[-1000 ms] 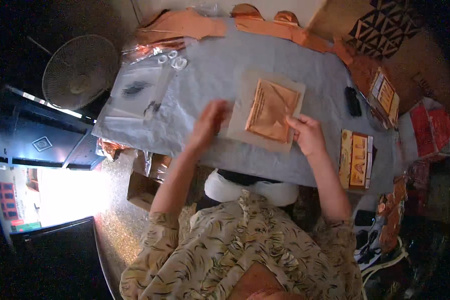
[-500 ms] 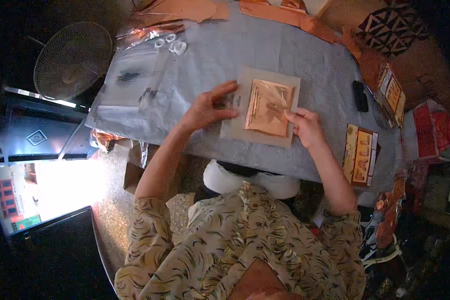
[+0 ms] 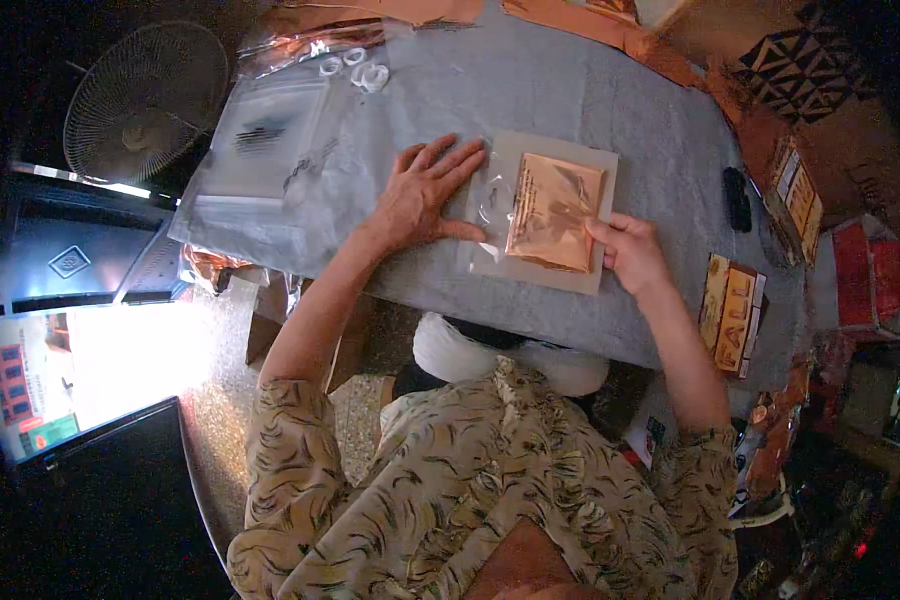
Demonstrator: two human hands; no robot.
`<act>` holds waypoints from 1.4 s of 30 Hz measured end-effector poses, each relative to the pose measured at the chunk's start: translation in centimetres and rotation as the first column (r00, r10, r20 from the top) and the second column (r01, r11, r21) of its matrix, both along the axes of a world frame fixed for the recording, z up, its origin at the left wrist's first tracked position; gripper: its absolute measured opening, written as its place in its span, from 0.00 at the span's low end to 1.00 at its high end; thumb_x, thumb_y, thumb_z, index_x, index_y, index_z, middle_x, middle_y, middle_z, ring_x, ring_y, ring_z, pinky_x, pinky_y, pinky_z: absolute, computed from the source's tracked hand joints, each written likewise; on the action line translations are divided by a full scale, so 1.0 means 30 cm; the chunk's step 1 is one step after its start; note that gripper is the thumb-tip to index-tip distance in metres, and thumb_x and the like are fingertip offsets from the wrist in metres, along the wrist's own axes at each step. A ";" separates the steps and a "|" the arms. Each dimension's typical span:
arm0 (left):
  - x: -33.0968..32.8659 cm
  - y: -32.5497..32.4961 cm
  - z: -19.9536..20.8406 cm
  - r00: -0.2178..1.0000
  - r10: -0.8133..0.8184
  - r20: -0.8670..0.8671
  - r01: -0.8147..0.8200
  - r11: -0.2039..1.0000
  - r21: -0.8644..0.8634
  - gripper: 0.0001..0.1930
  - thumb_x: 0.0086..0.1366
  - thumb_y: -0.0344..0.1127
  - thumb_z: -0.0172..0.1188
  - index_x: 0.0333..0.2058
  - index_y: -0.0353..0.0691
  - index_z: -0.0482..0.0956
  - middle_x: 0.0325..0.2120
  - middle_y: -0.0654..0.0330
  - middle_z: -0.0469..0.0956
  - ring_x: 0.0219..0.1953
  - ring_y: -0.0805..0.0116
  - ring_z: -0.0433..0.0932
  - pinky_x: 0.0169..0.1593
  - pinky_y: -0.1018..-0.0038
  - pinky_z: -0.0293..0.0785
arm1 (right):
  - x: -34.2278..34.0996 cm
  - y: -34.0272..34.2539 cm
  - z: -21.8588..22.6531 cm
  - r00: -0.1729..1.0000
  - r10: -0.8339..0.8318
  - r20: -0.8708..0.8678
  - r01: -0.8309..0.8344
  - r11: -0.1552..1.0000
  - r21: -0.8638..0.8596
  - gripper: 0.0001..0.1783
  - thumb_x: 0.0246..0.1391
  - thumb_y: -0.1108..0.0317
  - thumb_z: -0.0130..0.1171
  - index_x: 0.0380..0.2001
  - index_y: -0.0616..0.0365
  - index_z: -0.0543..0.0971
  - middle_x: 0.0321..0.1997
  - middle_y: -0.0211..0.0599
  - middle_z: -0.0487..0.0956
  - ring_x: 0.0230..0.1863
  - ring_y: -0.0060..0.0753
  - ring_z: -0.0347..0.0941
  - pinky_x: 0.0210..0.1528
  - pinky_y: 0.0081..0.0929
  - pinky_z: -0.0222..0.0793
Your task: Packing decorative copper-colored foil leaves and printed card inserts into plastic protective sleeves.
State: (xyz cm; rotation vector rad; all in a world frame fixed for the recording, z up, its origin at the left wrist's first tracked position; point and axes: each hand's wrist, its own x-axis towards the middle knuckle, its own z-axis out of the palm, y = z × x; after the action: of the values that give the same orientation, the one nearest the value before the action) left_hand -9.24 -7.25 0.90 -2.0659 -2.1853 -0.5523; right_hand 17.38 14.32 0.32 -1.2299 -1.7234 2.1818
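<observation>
looking down from head height, a person in a patterned shirt leans over a grey worktop (image 3: 570,90). near the middle of it lies a pale card sheet (image 3: 600,280), and on that sheet rests a copper-coloured square piece (image 3: 553,212) inside a clear plastic sleeve (image 3: 492,200) whose glossy edge juts out to the left.

the left hand (image 3: 425,195) lies flat, palm down, on the worktop just left of the card, its fingers (image 3: 460,160) spread apart and pointing up and to the right; the fingertips and thumb reach the left edge of the sleeve and grip nothing.

the right hand (image 3: 630,250) sits at the right edge of the copper piece, fingers curled together, thumb and forefinger seemingly pinching that edge.

to the upper left of the worktop lie clear plastic bags (image 3: 260,135) and a few small white rings (image 3: 355,68). a round fan (image 3: 145,100) stands beyond the left edge. a small black object (image 3: 738,198) lies to the right, and further right an orange printed box (image 3: 732,310) sits near the worktop's edge.
</observation>
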 end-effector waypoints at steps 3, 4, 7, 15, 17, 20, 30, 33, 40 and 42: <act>-0.002 -0.005 0.006 0.999 -0.008 0.033 0.008 1.000 0.008 0.55 0.45 0.73 0.62 0.65 0.41 0.62 0.67 0.62 0.61 0.68 0.52 0.58 0.67 0.53 0.51 | -0.002 -0.010 0.015 0.999 -0.034 -0.006 0.033 0.998 -0.047 0.15 0.56 0.64 0.65 0.44 0.61 0.81 0.34 0.28 0.82 0.28 0.15 0.75 0.27 0.15 0.67; -0.003 -0.007 0.010 0.999 -0.007 0.037 0.007 1.000 0.009 0.55 0.45 0.73 0.62 0.65 0.41 0.62 0.67 0.62 0.61 0.68 0.52 0.58 0.67 0.53 0.51 | -0.007 -0.017 0.027 0.999 -0.032 -0.002 0.032 0.998 -0.046 0.15 0.56 0.64 0.65 0.44 0.61 0.81 0.34 0.28 0.82 0.28 0.15 0.75 0.27 0.15 0.67; -0.008 -0.013 0.019 1.000 0.000 0.018 0.000 1.000 -0.011 0.56 0.43 0.73 0.63 0.65 0.42 0.62 0.67 0.61 0.61 0.68 0.52 0.58 0.67 0.51 0.51 | -0.012 -0.025 0.043 0.998 -0.053 0.031 0.053 0.999 -0.011 0.10 0.56 0.65 0.65 0.38 0.58 0.82 0.34 0.30 0.83 0.29 0.22 0.79 0.27 0.19 0.73; -0.014 -0.016 0.010 1.000 -0.014 0.018 0.015 0.998 -0.069 0.61 0.39 0.79 0.61 0.67 0.46 0.59 0.70 0.60 0.56 0.72 0.50 0.49 0.70 0.45 0.40 | -0.017 0.006 0.047 0.992 0.082 0.092 -0.083 0.997 0.000 0.12 0.57 0.64 0.65 0.39 0.60 0.81 0.33 0.30 0.82 0.29 0.19 0.77 0.29 0.18 0.71; -0.015 -0.015 0.009 1.000 -0.021 0.020 0.023 0.998 -0.065 0.61 0.39 0.79 0.61 0.67 0.46 0.59 0.69 0.60 0.57 0.72 0.50 0.49 0.70 0.44 0.40 | -0.014 0.016 0.032 0.994 0.069 0.089 -0.068 0.998 -0.012 0.12 0.57 0.64 0.65 0.40 0.60 0.81 0.33 0.30 0.82 0.29 0.19 0.77 0.29 0.18 0.71; -0.014 -0.021 0.013 0.999 -0.026 0.022 0.027 0.998 -0.058 0.61 0.39 0.80 0.60 0.67 0.46 0.60 0.69 0.60 0.57 0.72 0.50 0.49 0.70 0.44 0.39 | -0.014 0.017 0.033 0.994 0.042 0.103 -0.037 0.998 -0.056 0.12 0.57 0.64 0.65 0.40 0.61 0.81 0.34 0.31 0.82 0.30 0.19 0.78 0.31 0.19 0.73; -0.024 -0.024 0.006 0.999 -0.050 0.003 0.050 0.998 -0.042 0.63 0.38 0.80 0.60 0.68 0.44 0.58 0.69 0.59 0.56 0.72 0.49 0.49 0.70 0.43 0.39 | -0.027 0.007 0.048 0.985 0.086 0.150 -0.086 0.996 -0.006 0.14 0.57 0.63 0.65 0.43 0.59 0.80 0.37 0.33 0.83 0.31 0.22 0.81 0.29 0.20 0.76; -0.027 -0.027 0.001 0.998 -0.055 0.008 0.055 0.998 -0.037 0.64 0.37 0.81 0.61 0.68 0.44 0.58 0.68 0.57 0.57 0.72 0.49 0.49 0.69 0.43 0.40 | -0.023 -0.013 0.049 0.994 0.068 0.084 -0.069 0.998 0.011 0.14 0.57 0.59 0.65 0.40 0.57 0.82 0.35 0.30 0.83 0.30 0.23 0.80 0.31 0.22 0.76; -0.023 -0.033 0.004 0.998 -0.056 0.039 0.056 0.998 -0.010 0.63 0.36 0.80 0.63 0.67 0.45 0.60 0.64 0.54 0.61 0.71 0.48 0.51 0.69 0.42 0.41 | -0.025 -0.017 0.037 0.993 0.059 0.098 -0.068 0.994 0.085 0.14 0.57 0.59 0.65 0.40 0.57 0.82 0.35 0.30 0.83 0.31 0.23 0.80 0.31 0.23 0.76; -0.021 -0.032 0.008 0.998 -0.044 0.034 0.045 0.999 -0.016 0.63 0.36 0.80 0.63 0.66 0.45 0.61 0.64 0.54 0.61 0.71 0.48 0.51 0.69 0.42 0.41 | -0.023 0.016 0.029 0.988 0.136 0.076 -0.137 0.990 0.016 0.15 0.57 0.60 0.65 0.41 0.59 0.82 0.35 0.31 0.83 0.31 0.23 0.80 0.32 0.23 0.76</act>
State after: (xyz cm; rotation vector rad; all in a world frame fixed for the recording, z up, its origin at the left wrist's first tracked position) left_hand -9.87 -8.23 1.14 -2.1338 -2.1746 -0.5794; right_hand 16.69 14.79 1.20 -1.2378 -1.9084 2.2111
